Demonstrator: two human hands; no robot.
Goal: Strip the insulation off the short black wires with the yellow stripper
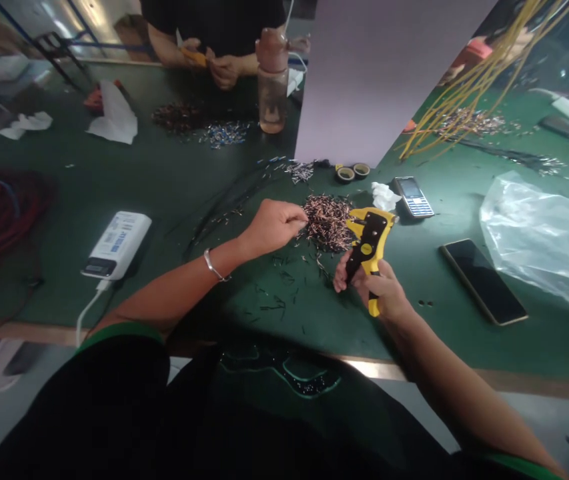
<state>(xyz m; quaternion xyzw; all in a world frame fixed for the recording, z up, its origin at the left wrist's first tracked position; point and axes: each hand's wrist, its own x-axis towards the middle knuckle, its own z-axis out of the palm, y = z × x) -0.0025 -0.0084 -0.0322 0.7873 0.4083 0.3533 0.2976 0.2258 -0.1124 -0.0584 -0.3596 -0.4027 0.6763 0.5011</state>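
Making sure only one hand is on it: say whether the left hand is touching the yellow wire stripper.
Apart. The head view shows the left hand clear of the yellow wire stripper, a pile of wire pieces between them.

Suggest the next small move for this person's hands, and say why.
Probably bring the short wire pinched in the left hand to the head of the yellow-and-black plastic wire stripper: the right hand grips that tool, and the left fingers sit close by, at the edge of a heap of short copper-tipped wires.
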